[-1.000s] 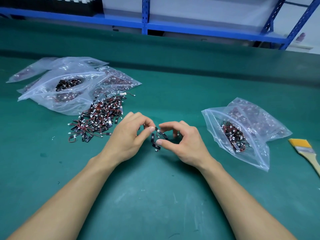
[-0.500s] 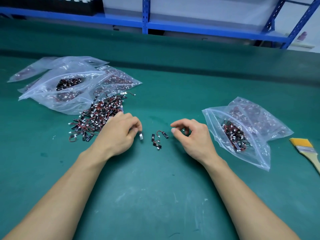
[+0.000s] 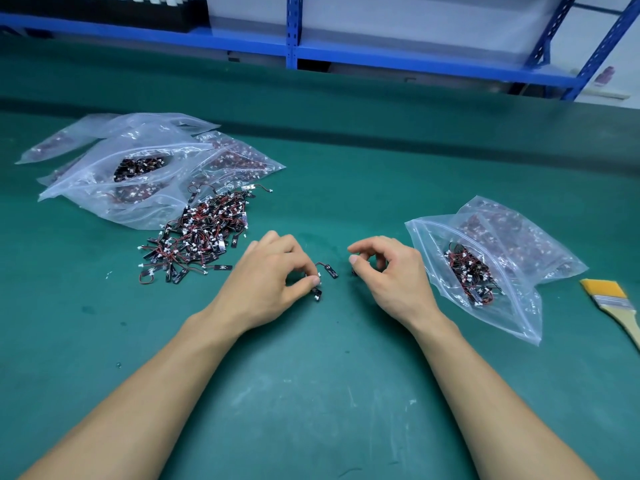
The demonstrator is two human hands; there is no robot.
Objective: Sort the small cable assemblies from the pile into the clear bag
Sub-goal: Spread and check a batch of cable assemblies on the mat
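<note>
Green mat (image 3: 311, 393): nearest, both forearms lying on it. Left hand (image 3: 266, 278): fingers curled, thumb and forefinger pinching one of the few loose assemblies (image 3: 331, 273) lying between the hands, apparently pulled aside for separating singly. Right hand (image 3: 391, 277): fingers curled, thumb tip near forefinger; whether it holds anything cannot be told. Clear bag (image 3: 519, 317): just right of that hand, mouth gaping toward it, part filled, probably to keep the drop short. Brush (image 3: 609, 299): right edge, idle. Pile (image 3: 201, 237): beyond the left hand, against stacked filled bags (image 3: 138, 209). Blue shelving (image 3: 292, 29): farthest.
</note>
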